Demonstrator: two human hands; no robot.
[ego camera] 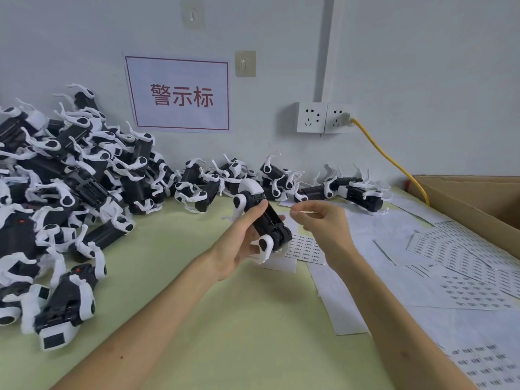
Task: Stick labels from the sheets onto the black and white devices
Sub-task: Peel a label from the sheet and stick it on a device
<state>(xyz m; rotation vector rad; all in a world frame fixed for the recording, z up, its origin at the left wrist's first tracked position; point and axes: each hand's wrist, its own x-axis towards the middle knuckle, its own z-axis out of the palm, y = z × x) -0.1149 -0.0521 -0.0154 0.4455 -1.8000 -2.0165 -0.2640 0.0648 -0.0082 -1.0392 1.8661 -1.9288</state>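
— Where is there room to pass?
— Over the bare green mat (253, 333), front middle.
— What blocks?
— A heap of devices (64, 175) left, a row of devices (349, 190) along the wall (422, 80), label sheets (464, 288) and a cardboard box (478, 204) right.

Cut off at left: pile of devices (90, 192). Cut off at right: cardboard box (478, 204). Illegibly small: print on label sheets (464, 291).

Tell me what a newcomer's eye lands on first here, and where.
The heap of black and white devices piled against the wall on the left strikes first. At centre, the left hand grips one device while the right hand pinches a small label just beside it. Label sheets lie spread over the table on the right.
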